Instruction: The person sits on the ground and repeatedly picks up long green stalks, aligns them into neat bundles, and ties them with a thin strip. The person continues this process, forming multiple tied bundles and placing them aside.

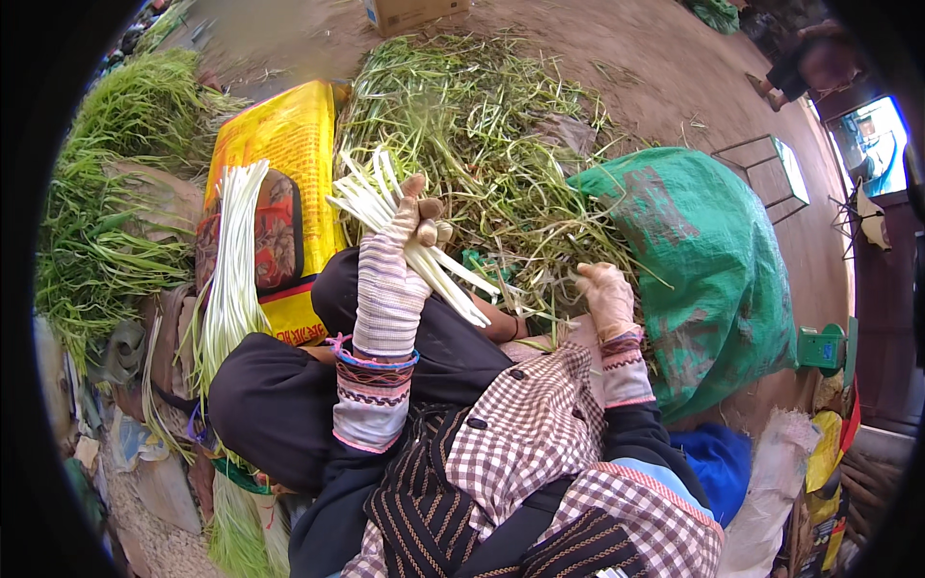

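Observation:
My left hand (405, 246), in a striped knit glove with bare-looking tan fingertips, is closed round a bundle of white plant stalks (452, 285) above my knee. My right hand (607, 292), in a thin pale glove, is raised beside the green sack with its fingers bent; thin pale plant strands lie by the fingertips, and whether it grips them I cannot tell. A larger sheaf of long white stalks (242, 217) lies at the left, across a floral cushion (278, 231) and a yellow printed sack (282, 119). Loose leaves and trimmings (477, 137) form a heap before me.
A green woven sack (730, 289) bulges at the right, near a green scale (822, 347). Long green leafy stalks (115, 217) are piled at the far left. A cardboard box (419, 14) and a metal frame stand beyond. Another person (809, 68) is at the upper right.

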Motion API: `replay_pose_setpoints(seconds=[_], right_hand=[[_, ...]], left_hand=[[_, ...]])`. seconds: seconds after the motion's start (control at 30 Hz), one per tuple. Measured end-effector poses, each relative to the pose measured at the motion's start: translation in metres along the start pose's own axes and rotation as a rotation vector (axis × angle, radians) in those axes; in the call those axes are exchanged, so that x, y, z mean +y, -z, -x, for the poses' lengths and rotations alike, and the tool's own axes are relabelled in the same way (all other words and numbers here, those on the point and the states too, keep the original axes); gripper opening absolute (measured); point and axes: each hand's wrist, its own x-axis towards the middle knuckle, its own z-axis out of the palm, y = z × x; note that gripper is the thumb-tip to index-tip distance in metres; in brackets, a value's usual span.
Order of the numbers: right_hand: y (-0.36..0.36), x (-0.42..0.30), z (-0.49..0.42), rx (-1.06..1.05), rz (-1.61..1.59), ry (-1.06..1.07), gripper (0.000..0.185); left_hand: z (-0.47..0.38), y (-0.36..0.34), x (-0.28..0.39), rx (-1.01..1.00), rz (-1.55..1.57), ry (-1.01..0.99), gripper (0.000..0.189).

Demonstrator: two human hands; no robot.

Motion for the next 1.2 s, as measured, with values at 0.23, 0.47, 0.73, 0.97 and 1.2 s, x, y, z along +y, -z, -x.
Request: replay_pose_setpoints(seconds=[0.23, 0.47, 0.73, 0.97, 1.2], right_hand=[[0.046, -0.076, 0.019, -0.077, -0.643, 0.332, 0.035], [0.046, -0.153, 0.023, -0.71, -0.971, 0.021, 0.028], [-0.011, -0.126, -0.049, -0.475, -1.149, 0.312, 0.028], [-0.141, -0.084, -0.142, -0.145, -0.028, 0.014, 0.088], [-0.13, -0.053, -0.134, -0.409, -0.724, 0.12, 0.032]], left_hand=[[0.0, -0.002, -0.014, 0.064, -0.169, -0.076, 0.033], [0.006, -0.011, -0.011, 0.012, -0.196, -0.033, 0.042], [0.016, -0.026, 0.053, -0.187, -0.114, -0.35, 0.05], [0.007, -0.021, 0.034, -0.175, 0.058, -0.31, 0.046], [0.004, -0.018, 0.034, 0.075, -0.119, -0.423, 0.044]])
